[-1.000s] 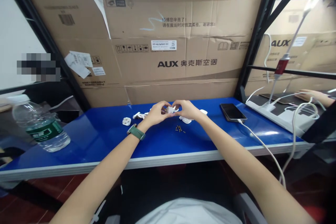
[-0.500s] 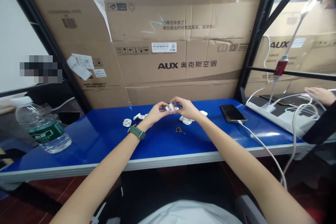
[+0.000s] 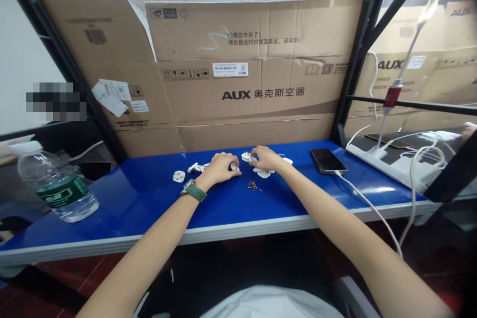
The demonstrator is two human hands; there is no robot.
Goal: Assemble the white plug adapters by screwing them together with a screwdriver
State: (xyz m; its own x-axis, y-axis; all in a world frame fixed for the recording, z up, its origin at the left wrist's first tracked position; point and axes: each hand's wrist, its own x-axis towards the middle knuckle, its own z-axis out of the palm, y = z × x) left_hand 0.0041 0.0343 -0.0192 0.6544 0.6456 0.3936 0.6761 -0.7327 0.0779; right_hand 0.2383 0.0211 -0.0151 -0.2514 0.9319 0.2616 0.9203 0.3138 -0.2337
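My left hand (image 3: 219, 166), with a green watch on its wrist, rests low on the blue table (image 3: 149, 198), fingers curled round a small white plug part (image 3: 234, 167). My right hand (image 3: 265, 158) is beside it, fingers pinched on another white plug part (image 3: 246, 157) at the table surface. More white plug pieces lie around: one (image 3: 179, 176) to the left, a few (image 3: 199, 166) behind my left hand, and one (image 3: 265, 174) under my right wrist. Several small dark screws (image 3: 253, 187) lie just in front of my hands.
A water bottle (image 3: 55, 184) lies at the table's left edge. A black phone (image 3: 328, 160) with a white cable (image 3: 368, 206) sits to the right. A white power strip (image 3: 387, 169) lies further right. Cardboard boxes (image 3: 246, 74) wall the back. Another person's hand shows at far right.
Both hands came down from holding one white part together in the air to the table surface, and moved slightly apart, each now on its own piece.
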